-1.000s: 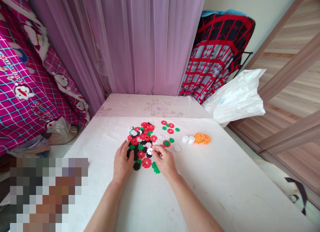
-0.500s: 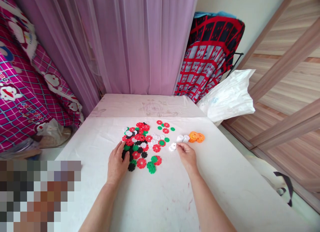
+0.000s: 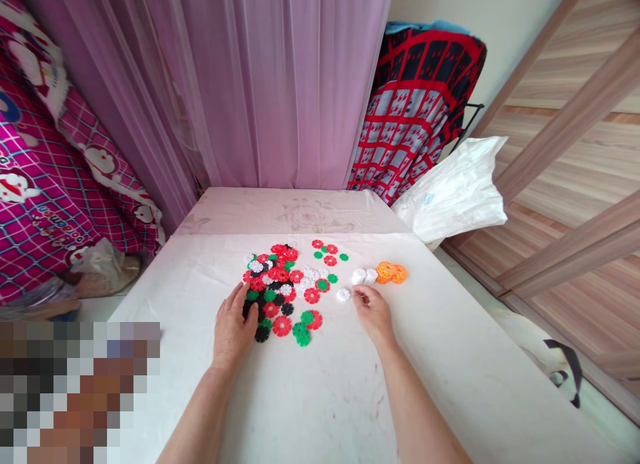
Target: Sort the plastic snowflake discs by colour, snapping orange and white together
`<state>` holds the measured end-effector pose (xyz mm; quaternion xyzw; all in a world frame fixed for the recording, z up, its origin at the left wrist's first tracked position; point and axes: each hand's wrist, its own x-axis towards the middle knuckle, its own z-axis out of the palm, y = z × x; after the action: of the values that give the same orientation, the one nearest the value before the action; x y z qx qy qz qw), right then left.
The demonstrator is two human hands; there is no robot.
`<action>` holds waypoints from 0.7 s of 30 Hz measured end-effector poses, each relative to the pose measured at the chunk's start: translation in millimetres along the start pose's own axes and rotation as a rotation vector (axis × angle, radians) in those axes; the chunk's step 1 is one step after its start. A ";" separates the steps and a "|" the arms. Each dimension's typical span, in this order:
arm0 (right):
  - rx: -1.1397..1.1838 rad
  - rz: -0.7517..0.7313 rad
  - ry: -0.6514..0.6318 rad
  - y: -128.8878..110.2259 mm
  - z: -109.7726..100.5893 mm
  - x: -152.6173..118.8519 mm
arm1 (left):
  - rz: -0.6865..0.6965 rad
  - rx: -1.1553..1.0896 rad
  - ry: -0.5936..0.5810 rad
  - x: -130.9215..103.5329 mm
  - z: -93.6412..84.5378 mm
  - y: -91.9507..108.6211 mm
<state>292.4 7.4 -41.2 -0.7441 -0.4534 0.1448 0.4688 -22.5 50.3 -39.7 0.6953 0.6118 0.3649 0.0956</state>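
My left hand rests on the left edge of a mixed pile of notched plastic discs, fingers apart over the black discs. Red discs, green discs and white discs lie in and around that pile. On the right, my right hand is beside a white disc, its fingertips just apart from it. The fingers are loosely curled and slightly parted, with nothing visible in them. Behind this hand sit white discs in a cluster, next to overlapping orange discs.
A pale cloth covers the table. Past its far edge hangs a purple curtain. A white plastic bag leans at the right edge, near a red-and-black patterned cloth. Wooden cabinet doors stand at the right.
My right hand has let go of the white disc, which now lies just left of the fingertips. My left hand has stayed in place on the pile.
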 end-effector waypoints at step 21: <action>-0.228 -0.323 0.030 -13.0 2.2 -14.2 | 0.027 -0.004 0.015 -0.3 1.9 -2.4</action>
<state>276.2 -1.0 -34.6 -0.7121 -0.5732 0.0044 0.4054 -23.2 51.1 -42.5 0.7005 0.6022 0.3729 0.0875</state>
